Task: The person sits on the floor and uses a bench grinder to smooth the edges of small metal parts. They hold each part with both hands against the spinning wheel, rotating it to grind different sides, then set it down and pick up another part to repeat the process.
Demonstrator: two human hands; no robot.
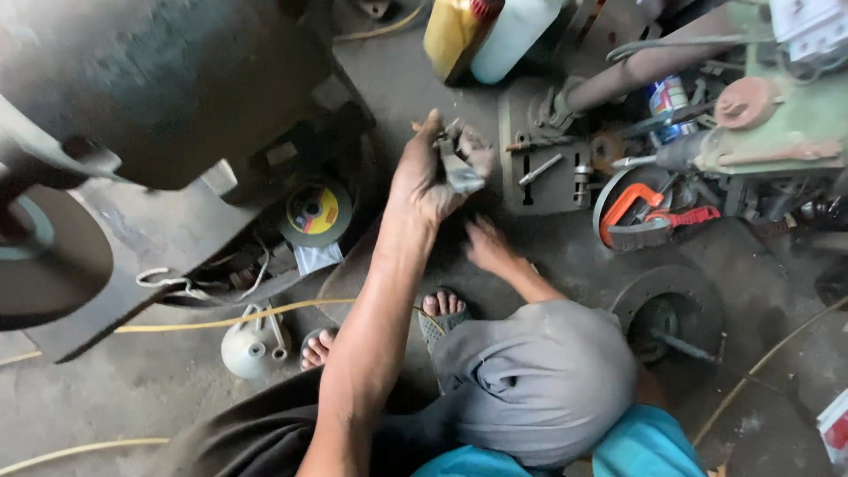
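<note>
Your left hand [430,172] fingers [473,146] are clenching round a small grey metal part [459,172], raised above the floor [424,79]; your right hand [488,247] is reaching down, fingers spread, empty; a slotted metal plate [548,168] is lying just beyond; a yellow-labelled grinding disc [315,212] is sitting left.

Location: a metalworking repair workshop. Indicators: stained concrete floor [415,84], heavy green machine [777,132] at far right, abrasive cutting disc [315,212] left of centre, orange hacksaw frame [629,205], slotted steel plate [548,168].
</note>
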